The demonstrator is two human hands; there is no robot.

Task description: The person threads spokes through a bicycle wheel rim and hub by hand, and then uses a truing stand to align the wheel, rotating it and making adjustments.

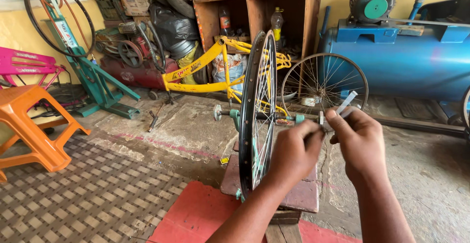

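A black-rimmed spoked bicycle wheel stands upright, edge-on to me, in a green truing stand. Its axle sticks out to the right. My left hand pinches at the right end of the axle. My right hand holds a flat grey metal tool whose tip pokes up above my fingers, right next to the axle end. The exact part under my fingertips is hidden.
An orange plastic stool stands at left. A yellow bicycle frame leans behind the wheel, with a bare silver rim beside it. A blue air compressor tank fills the right, a wooden cabinet the back.
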